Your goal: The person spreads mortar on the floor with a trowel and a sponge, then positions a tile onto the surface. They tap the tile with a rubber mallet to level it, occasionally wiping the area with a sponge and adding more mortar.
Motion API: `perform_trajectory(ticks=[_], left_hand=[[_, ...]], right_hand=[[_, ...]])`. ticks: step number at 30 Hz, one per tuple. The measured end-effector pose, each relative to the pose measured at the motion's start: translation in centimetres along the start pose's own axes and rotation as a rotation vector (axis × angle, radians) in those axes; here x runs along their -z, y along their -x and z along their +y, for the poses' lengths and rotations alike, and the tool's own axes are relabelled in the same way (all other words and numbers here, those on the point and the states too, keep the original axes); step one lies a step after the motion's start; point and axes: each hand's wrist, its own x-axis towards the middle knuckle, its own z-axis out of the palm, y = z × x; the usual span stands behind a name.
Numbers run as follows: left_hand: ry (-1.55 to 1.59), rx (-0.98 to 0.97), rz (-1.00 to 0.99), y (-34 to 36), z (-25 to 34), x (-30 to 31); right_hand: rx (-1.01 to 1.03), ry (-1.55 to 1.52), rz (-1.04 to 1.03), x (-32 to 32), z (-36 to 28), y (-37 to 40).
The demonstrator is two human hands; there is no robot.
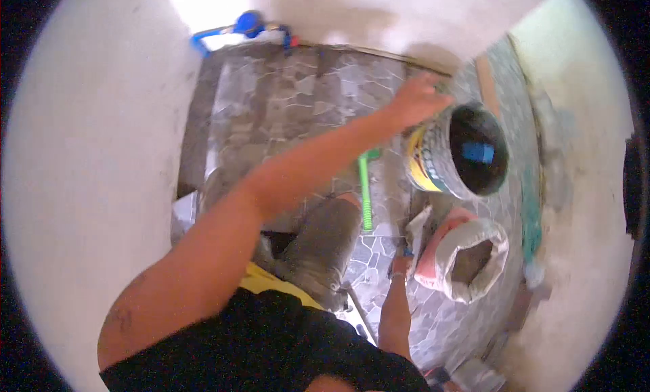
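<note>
My left arm stretches across the view, and my left hand is at the upper left rim of a bucket, its fingers smeared by motion. The bucket has a yellow and white label, a dark inside and a blue patch within. Lower down, my right hand is closed around the end of a tool with a pale flat blade. Right beside that hand stands an open woven sack, pink and white, its rim rolled back over greyish contents. A bright green brush-like handle lies left of the bucket.
Pale walls rise on both sides of the stone-patterned floor. At the far wall's left end is a blue pipe fitting. Greenish material lies along the right wall, and my bent knee is near the middle.
</note>
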Motion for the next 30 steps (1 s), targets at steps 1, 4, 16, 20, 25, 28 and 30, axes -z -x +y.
perform_trajectory(ticks=[1, 4, 16, 20, 25, 28, 30], left_hand=[[-0.085, 0.006, 0.078, 3.0, 0.2, 3.9], [-0.209, 0.177, 0.420, 12.9, -4.7, 18.0], [-0.894, 0.792, 1.076, 61.1, -6.7, 35.8], [-0.986, 0.815, 0.940, 55.2, -8.5, 35.6], [-1.366, 0.231, 0.862, 44.1, -11.5, 36.8], [-1.133, 0.057, 0.831, 35.7, -10.1, 34.7], [-0.432, 0.170, 0.741, 30.9, -13.3, 33.8]], right_hand=[[-0.057, 0.058, 0.037, -0.9, 0.7, -0.5], [0.087, 0.101, 0.012, -1.1, 2.2, -1.3], [0.548, -0.070, 0.119, 5.0, -4.5, 4.4], [1.388, 0.580, 0.475, 7.2, -9.7, -0.5], [0.705, -0.369, -0.382, 12.0, -30.1, 10.0], [0.681, -0.233, -0.425, 8.9, -36.5, 9.6], [0.866, -0.145, -0.302, 5.3, -40.9, 7.8]])
